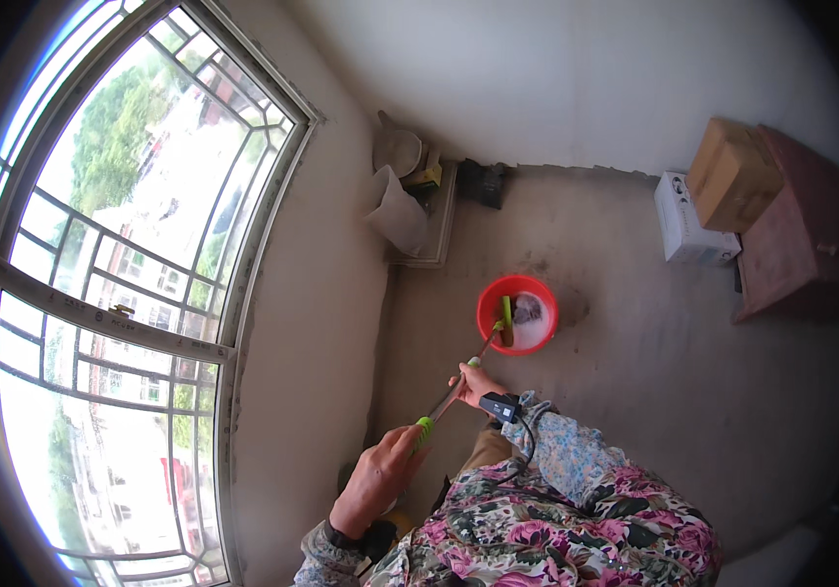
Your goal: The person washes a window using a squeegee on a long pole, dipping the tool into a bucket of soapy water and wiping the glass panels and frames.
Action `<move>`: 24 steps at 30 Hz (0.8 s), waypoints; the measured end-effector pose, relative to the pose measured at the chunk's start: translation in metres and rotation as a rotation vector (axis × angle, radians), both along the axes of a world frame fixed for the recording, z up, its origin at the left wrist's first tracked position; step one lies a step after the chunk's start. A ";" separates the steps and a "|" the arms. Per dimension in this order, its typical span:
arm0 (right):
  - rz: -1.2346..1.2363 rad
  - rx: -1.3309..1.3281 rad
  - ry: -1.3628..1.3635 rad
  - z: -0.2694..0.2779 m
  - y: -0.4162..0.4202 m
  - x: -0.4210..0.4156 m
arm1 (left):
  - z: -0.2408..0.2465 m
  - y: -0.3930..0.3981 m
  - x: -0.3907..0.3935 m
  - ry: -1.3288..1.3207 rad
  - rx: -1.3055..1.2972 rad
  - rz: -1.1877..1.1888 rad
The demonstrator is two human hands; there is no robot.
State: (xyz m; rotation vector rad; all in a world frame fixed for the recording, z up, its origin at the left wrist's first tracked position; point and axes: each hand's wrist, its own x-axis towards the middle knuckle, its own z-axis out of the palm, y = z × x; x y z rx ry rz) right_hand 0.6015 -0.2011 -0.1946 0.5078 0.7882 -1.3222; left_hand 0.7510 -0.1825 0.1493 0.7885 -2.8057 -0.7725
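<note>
My left hand (381, 478) is closed around the green grip at the near end of a long pole (451, 396). Farther along, my right hand (476, 384) holds the same pole near a green and white collar. The pole slants down to a red plastic bucket (484, 291) on the floor. Its green squeegee-like head (507, 321) is inside the bucket, by the left wall. Whitish, foamy liquid fills the bottom, and a dark grey cloth-like thing (527, 309) lies in it. How deep the head dips cannot be told.
A large window (118, 326) with metal bars takes up the left. In the far corner are a white sack (399, 220), a pan (397, 152) and a black bag (481, 183). On the right, a cardboard box (733, 176) rests on a white box (694, 227) beside reddish-brown furniture (793, 238).
</note>
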 end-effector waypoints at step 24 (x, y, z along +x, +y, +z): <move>0.014 -0.089 0.185 0.098 -0.100 -0.100 | 0.021 -0.211 -0.114 0.282 -0.242 -0.275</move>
